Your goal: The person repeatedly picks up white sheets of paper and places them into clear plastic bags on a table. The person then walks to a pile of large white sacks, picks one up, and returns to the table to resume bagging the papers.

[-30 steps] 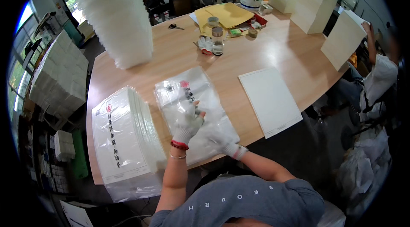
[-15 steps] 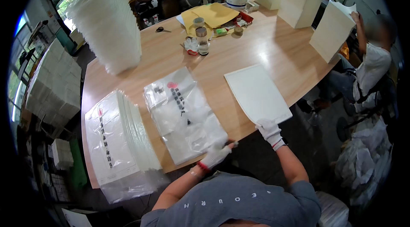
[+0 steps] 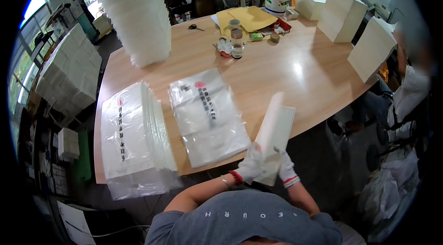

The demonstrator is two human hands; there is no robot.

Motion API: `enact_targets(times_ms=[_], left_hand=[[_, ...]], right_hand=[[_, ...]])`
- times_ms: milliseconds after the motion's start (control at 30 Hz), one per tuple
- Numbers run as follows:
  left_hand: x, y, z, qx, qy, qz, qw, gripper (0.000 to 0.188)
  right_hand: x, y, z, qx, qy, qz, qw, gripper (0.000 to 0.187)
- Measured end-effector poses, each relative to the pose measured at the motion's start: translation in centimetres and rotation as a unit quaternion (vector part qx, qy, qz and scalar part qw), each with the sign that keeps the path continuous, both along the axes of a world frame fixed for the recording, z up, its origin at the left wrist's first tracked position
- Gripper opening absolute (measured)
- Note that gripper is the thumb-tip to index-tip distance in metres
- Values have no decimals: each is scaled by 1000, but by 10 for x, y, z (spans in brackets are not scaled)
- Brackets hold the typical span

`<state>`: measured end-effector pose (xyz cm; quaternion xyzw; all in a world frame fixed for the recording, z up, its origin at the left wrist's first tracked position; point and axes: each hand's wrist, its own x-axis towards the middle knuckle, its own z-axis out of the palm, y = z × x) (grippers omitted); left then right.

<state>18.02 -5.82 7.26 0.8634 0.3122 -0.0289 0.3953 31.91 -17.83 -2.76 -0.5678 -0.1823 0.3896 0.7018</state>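
Fingers of the left hand (image 3: 251, 165) and right hand (image 3: 286, 167) held the paper (image 3: 285, 125), which had lain flat and now curled up, so neither was free for the bags (image 3: 210, 129).

Left hand (image 3: 251, 163) and right hand (image 3: 286, 167), both gloved, gripping curled white sheets (image 3: 269, 125). Leftward, I list from afar: printed plastic bags (image 3: 207, 122), bagged pile (image 3: 131, 136). Beyond: scissors (image 3: 195, 27), clear jar (image 3: 236, 47).

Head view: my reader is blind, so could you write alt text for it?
A person's gloved left hand and right hand are at bent white paper overhanging a wooden table. To the left lie flat plastic bags, then a plastic-covered stack.
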Motion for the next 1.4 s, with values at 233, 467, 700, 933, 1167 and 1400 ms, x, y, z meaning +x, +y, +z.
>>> enact_targets(times_ms=[233, 467, 700, 933, 1167, 1400], left_hand=[[-33, 31, -1, 548, -153, 63, 820, 68], [-51, 127, -33, -156, -191, 47, 968, 37], [-33, 205, -29, -480, -350, 204, 778, 24], [-4, 176, 30, -108, -330, 152, 926, 33], [-44, 220, 43, -258, -340, 185, 885, 43], [-3, 171, -28, -29, -429, 79, 899, 35]], right_hand=[[-30, 34, 38, -46, -91, -73, 992, 39], [-31, 0, 101, -52, -254, -36, 965, 28], [-45, 14, 135, -121, -624, 127, 761, 28], [-41, 50, 137, -213, -676, 264, 654, 20], [-35, 48, 150, -219, -677, 291, 639, 20], [-37, 115, 124, -388, -632, 325, 587, 28]])
